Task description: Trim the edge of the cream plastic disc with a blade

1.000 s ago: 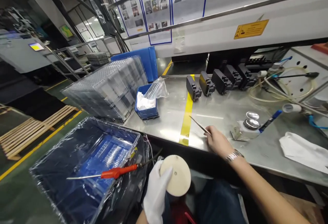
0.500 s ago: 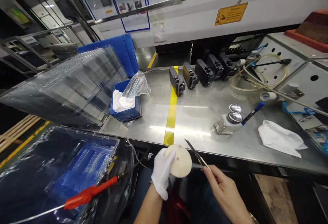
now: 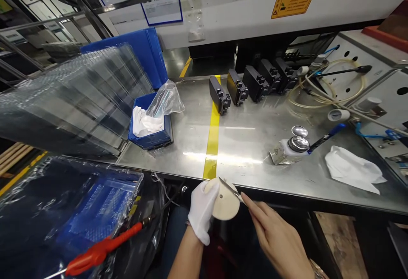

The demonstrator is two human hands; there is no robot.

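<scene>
- Down low, in front of the bench (image 3: pixel 255 143), the left hand (image 3: pixel 201 211) wears a white glove and is wrapped around the edge of a round cream disc (image 3: pixel 227 202).
- The disc sits just below the front edge of the bench, near the end of the yellow tape line (image 3: pixel 213 134).
- The right hand (image 3: pixel 274 236) is bare and pinches a thin metal tool (image 3: pixel 230 189) between its fingers.
- The tool's sharp tip lies over the top of the disc, close to the small hole in it.
- On the bench stand four black blocks (image 3: pixel 251 85) in a row at the back.
- A blue box (image 3: pixel 148 128) with white cloth and a clear bag sits to the left.
- A white cloth (image 3: pixel 352 170) lies on the right, near a small shiny round tin (image 3: pixel 298 144).
- A red screwdriver (image 3: pixel 98 251) lies on a plastic-wrapped blue crate (image 3: pixel 47 211) at the lower left.
</scene>
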